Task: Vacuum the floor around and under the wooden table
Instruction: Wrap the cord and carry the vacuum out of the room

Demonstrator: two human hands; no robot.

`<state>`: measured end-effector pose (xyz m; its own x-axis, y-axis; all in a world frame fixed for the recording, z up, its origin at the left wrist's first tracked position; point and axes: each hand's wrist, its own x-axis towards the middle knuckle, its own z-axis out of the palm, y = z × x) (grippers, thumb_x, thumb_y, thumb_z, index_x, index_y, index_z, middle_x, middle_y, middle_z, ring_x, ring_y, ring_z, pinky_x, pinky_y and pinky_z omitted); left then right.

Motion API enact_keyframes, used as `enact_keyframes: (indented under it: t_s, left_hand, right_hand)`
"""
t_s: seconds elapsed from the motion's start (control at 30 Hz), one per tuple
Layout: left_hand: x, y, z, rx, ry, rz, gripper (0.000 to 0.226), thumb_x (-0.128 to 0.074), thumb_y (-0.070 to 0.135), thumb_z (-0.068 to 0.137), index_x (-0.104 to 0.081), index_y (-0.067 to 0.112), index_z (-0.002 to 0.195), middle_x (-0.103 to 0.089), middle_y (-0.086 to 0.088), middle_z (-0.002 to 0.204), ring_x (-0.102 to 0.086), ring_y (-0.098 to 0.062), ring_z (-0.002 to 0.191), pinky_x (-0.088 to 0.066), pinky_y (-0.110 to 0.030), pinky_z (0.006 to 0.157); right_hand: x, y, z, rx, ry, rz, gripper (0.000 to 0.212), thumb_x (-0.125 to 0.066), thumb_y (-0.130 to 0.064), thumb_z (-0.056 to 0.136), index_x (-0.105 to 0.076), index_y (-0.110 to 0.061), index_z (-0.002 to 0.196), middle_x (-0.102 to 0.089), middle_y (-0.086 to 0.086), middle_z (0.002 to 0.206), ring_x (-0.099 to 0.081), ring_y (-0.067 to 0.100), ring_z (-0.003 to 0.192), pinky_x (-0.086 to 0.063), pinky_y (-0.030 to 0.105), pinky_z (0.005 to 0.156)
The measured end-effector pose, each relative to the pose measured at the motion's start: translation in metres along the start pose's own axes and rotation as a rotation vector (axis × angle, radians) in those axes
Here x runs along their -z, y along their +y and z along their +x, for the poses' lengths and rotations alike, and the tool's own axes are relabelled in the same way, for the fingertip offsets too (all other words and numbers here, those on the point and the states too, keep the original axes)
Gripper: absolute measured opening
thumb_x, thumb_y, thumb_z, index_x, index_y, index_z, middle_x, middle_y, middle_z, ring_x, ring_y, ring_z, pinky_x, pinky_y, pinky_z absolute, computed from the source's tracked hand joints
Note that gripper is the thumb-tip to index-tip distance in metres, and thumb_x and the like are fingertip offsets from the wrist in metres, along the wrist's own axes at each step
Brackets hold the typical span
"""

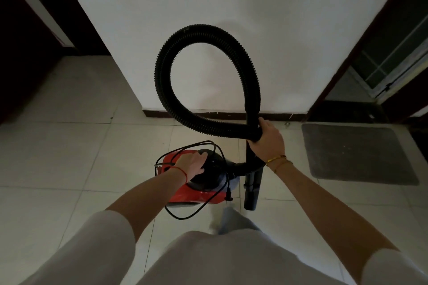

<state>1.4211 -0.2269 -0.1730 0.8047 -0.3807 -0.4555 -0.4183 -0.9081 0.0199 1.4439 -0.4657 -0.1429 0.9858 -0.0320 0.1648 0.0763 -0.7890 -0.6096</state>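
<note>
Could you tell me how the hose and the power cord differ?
The hose is thick and ribbed; the cord is thin and smooth. The hose rises in one tall loop, gripped by the right hand; the cord drapes loosely over the vacuum under the left hand. Both are black.
</note>
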Motion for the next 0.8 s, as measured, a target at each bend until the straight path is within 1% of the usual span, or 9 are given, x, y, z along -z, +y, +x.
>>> enact_keyframes:
  t_s: [0.03, 0.13, 0.2, 0.37, 0.43, 0.5, 0.6, 0.67, 0.8]
  left_hand:
    - [0.005, -0.011, 0.013, 0.004, 0.001, 0.003, 0.04, -0.053, 0.026, 0.094, -0.042, 0.008, 0.127, -0.062, -0.013, 0.113, -0.062, -0.03, 0.102, -0.052, -0.039, 0.083]
    - [0.018, -0.042, 0.054, 0.013, -0.009, 0.021, 0.045, -0.054, 0.027, 0.093, -0.039, 0.008, 0.132, -0.06, -0.013, 0.118, -0.06, -0.03, 0.107, -0.05, -0.039, 0.087]
    - [0.024, -0.061, 0.084, 0.033, -0.035, 0.021, 0.05, -0.053, 0.027, 0.094, -0.036, 0.008, 0.137, -0.058, -0.014, 0.122, -0.058, -0.031, 0.11, -0.048, -0.038, 0.088]
    - [0.036, -0.104, 0.156, 0.059, -0.129, -0.038, 0.051, -0.05, 0.023, 0.095, -0.031, 0.008, 0.141, -0.058, -0.015, 0.122, -0.06, -0.031, 0.108, -0.049, -0.038, 0.084]
    - [0.038, -0.119, 0.186, 0.075, -0.16, -0.057, 0.05, -0.049, 0.021, 0.095, -0.032, 0.008, 0.14, -0.06, -0.014, 0.119, -0.061, -0.031, 0.105, -0.05, -0.037, 0.082]
    - [0.041, -0.134, 0.217, 0.077, -0.178, -0.064, 0.049, -0.048, 0.02, 0.096, -0.032, 0.007, 0.14, -0.061, -0.014, 0.117, -0.063, -0.031, 0.103, -0.05, -0.037, 0.081]
    - [0.041, -0.154, 0.264, 0.068, -0.2, -0.064, 0.05, -0.046, 0.021, 0.097, -0.03, 0.008, 0.143, -0.061, -0.014, 0.119, -0.062, -0.031, 0.105, -0.05, -0.037, 0.081]
    - [0.032, -0.167, 0.297, 0.07, -0.215, -0.044, 0.052, -0.046, 0.022, 0.097, -0.028, 0.009, 0.144, -0.06, -0.013, 0.12, -0.062, -0.03, 0.106, -0.05, -0.037, 0.082]
    - [0.007, -0.193, 0.365, 0.062, -0.227, -0.026, 0.054, -0.047, 0.021, 0.096, -0.027, 0.011, 0.145, -0.059, -0.01, 0.12, -0.061, -0.028, 0.108, -0.05, -0.037, 0.082]
  right_hand:
    - [-0.006, -0.001, 0.017, 0.003, -0.006, -0.012, 0.035, -0.07, -0.019, 0.077, -0.057, -0.01, 0.108, -0.057, 0.007, 0.091, -0.055, 0.02, 0.074, -0.033, 0.013, 0.054]
    - [-0.029, -0.001, 0.071, -0.014, -0.008, -0.032, 0.034, -0.07, -0.02, 0.076, -0.057, -0.01, 0.105, -0.058, 0.009, 0.09, -0.057, 0.024, 0.073, -0.046, 0.028, 0.057]
    - [-0.045, 0.003, 0.106, -0.02, -0.007, -0.026, 0.034, -0.07, -0.018, 0.075, -0.057, -0.009, 0.105, -0.059, 0.01, 0.092, -0.059, 0.026, 0.073, -0.051, 0.034, 0.06]
    - [-0.084, 0.011, 0.188, -0.052, -0.047, 0.023, 0.037, -0.069, -0.011, 0.075, -0.059, -0.005, 0.109, -0.06, 0.014, 0.095, -0.059, 0.03, 0.078, -0.048, 0.031, 0.065]
    - [-0.1, 0.014, 0.217, -0.058, -0.078, 0.05, 0.042, -0.068, -0.008, 0.074, -0.058, -0.005, 0.115, -0.062, 0.014, 0.095, -0.059, 0.03, 0.079, -0.051, 0.034, 0.064]
    - [-0.116, 0.02, 0.246, -0.065, -0.105, 0.057, 0.045, -0.066, -0.006, 0.075, -0.058, -0.007, 0.119, -0.066, 0.014, 0.088, -0.061, 0.031, 0.074, -0.052, 0.035, 0.059]
    - [-0.145, 0.033, 0.285, -0.11, -0.133, 0.066, 0.04, -0.062, -0.003, 0.073, -0.059, -0.012, 0.111, -0.066, 0.011, 0.077, -0.061, 0.03, 0.067, -0.052, 0.037, 0.053]
    - [-0.168, 0.048, 0.307, -0.141, -0.151, 0.069, 0.037, -0.06, -0.001, 0.071, -0.059, -0.013, 0.106, -0.066, 0.008, 0.08, -0.061, 0.029, 0.07, -0.051, 0.035, 0.053]
    - [-0.219, 0.086, 0.346, -0.181, -0.192, 0.01, 0.044, -0.059, 0.0, 0.068, -0.055, -0.018, 0.107, -0.063, 0.005, 0.082, -0.06, 0.028, 0.074, -0.051, 0.034, 0.052]
